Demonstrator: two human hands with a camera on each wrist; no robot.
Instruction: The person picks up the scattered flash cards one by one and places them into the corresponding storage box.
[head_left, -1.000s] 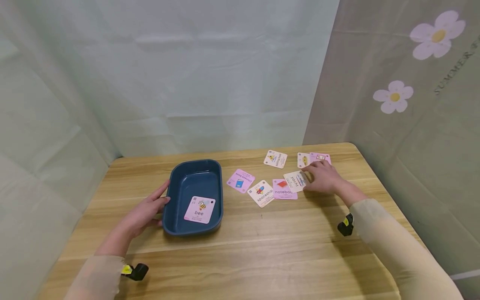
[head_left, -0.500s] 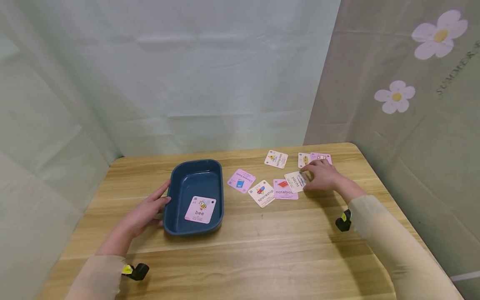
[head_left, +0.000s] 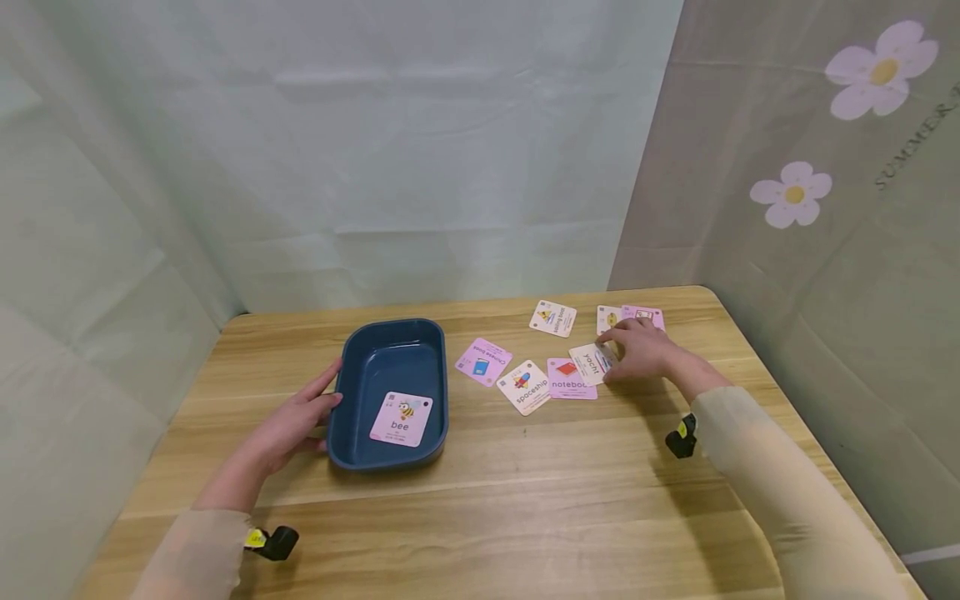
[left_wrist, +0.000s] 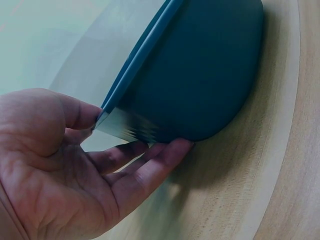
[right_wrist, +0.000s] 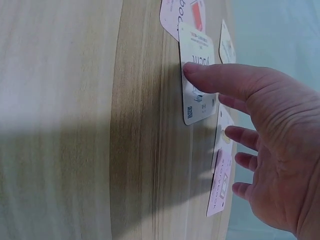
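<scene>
My left hand (head_left: 288, 425) holds a dark blue rectangular tray (head_left: 390, 367) by its left side. In the left wrist view the thumb is at the tray's rim and the fingers are low against its outer wall. A pink bee card (head_left: 401, 423) lies face up inside. My right hand (head_left: 641, 350) pinches a cream yacht picture card (head_left: 587, 363) between thumb and index finger, with the other fingers off it. The yacht card overlaps the pink notebook card (head_left: 567, 387) in the head view.
Beside the notebook card lies a spaceship card (head_left: 522, 390), then a Chinese book card (head_left: 482, 363). A sailing boat card (head_left: 553, 318) is farther back. Behind my right hand a pink storybook card (right_wrist: 220, 187) overlaps a cream card (right_wrist: 223, 131). Fabric screens (head_left: 450, 167) edge the wooden table (head_left: 480, 525).
My right wrist and forearm have shifted slightly left, with thumb and index finger still at the yacht card. The left hand, the tray and the other cards have stayed put.
</scene>
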